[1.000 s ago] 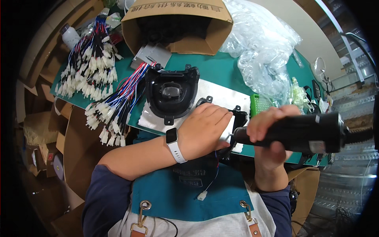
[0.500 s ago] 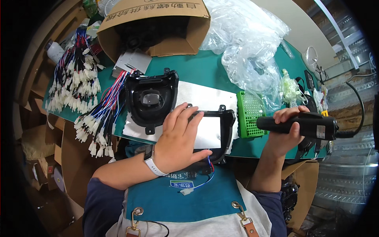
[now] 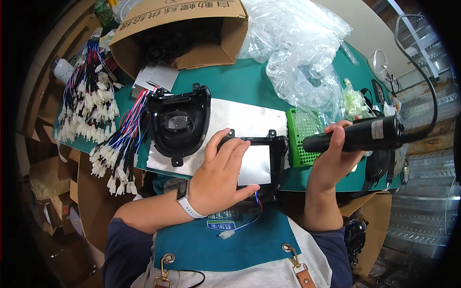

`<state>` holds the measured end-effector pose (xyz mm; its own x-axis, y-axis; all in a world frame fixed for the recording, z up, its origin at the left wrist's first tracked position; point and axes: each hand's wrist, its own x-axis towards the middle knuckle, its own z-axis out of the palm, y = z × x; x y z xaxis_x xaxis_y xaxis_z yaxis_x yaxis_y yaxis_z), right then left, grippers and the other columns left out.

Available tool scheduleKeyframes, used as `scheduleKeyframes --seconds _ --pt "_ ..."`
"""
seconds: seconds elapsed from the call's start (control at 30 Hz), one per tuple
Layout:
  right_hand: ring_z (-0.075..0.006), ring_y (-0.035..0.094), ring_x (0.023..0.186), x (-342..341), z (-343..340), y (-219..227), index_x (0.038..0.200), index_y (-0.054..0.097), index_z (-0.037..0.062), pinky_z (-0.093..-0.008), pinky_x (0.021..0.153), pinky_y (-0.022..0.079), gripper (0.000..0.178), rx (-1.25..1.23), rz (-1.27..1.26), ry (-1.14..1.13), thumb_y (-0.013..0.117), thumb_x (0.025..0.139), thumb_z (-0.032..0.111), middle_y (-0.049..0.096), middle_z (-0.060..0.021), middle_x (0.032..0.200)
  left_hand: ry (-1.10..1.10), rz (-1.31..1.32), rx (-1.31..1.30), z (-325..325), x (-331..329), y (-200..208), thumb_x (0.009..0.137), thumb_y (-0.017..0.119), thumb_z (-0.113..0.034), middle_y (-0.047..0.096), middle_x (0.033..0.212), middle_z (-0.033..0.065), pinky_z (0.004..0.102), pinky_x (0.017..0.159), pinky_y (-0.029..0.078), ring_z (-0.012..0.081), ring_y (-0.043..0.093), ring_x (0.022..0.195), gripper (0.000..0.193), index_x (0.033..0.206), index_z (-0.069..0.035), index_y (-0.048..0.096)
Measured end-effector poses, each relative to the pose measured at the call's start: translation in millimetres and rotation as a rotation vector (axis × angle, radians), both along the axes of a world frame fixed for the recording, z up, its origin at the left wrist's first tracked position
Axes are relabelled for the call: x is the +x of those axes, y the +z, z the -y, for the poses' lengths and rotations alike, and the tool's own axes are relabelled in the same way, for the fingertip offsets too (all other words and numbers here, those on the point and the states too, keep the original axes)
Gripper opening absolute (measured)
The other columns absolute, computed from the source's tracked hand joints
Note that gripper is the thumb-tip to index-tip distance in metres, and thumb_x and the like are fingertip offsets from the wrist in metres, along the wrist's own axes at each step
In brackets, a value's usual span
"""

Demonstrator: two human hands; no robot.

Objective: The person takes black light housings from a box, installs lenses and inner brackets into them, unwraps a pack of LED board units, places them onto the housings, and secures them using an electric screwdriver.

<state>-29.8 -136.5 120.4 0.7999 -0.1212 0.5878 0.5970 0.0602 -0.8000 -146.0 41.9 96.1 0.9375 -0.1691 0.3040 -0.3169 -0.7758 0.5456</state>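
My left hand (image 3: 222,176) lies across a black plastic housing (image 3: 277,163) near the table's front edge. Its fingers are stretched out over the far rim, with the thumb at the near side. A shiny silver plate (image 3: 256,165) sits in that housing, partly hidden by the hand. Red and blue wires with a white connector (image 3: 226,234) hang from it over my apron. On the right, my right hand (image 3: 334,156) is wrapped around a black electric screwdriver (image 3: 365,136), tilted with its tip end over a green perforated screw tray (image 3: 303,139).
A second black housing (image 3: 178,122) rests on a white sheet (image 3: 240,113) at left. Wire bundles (image 3: 129,144) hang over the left edge, beside stacked plates (image 3: 156,77). Behind stand a cardboard box (image 3: 206,55) and clear plastic bags (image 3: 297,57). The screwdriver's cord (image 3: 434,91) loops at right.
My right hand has moved slightly left with the screwdriver, whose rear end has tilted up. Its cord now arches higher. My left hand stays on the housing.
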Motion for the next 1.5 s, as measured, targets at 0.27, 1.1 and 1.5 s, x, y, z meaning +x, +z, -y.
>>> scheduleKeyframes --seconds 0.27,1.1,1.5 --pt "-0.0153 0.050 0.060 40.9 35.6 2.7 0.114 0.042 -0.0009 -0.0281 0.056 0.041 0.051 -0.003 -0.044 0.762 0.070 0.077 0.021 0.052 -0.0083 0.070 0.035 0.057 0.039 -5.3 -0.2 -3.5 0.069 0.076 -0.035 0.037 0.132 0.0202 0.0470 0.106 0.029 0.0434 0.026 0.129 0.079 0.128 0.005 0.042" --pt "-0.0104 0.043 0.063 -68.4 -9.5 66.1 0.116 0.045 -0.0014 -0.0249 0.063 0.039 0.048 0.609 0.101 0.593 0.061 0.080 0.025 0.042 -0.0021 0.077 -0.079 0.134 -0.071 -13.6 -20.7 26.1 0.072 0.074 -0.024 0.043 0.133 0.0172 0.0483 0.101 0.036 0.0420 0.038 0.125 0.063 0.125 -0.002 0.049" --pt "-0.0098 0.045 0.054 -78.7 -21.9 54.7 0.118 0.039 0.0056 -0.0248 0.049 0.037 0.050 0.522 -0.025 0.512 0.061 0.082 0.033 0.044 -0.0026 0.071 -0.229 0.332 -0.355 -13.3 -20.9 0.8 0.074 0.070 -0.006 0.061 0.090 0.0093 0.0356 0.075 0.046 0.0251 0.060 0.084 0.017 0.089 -0.003 0.062"
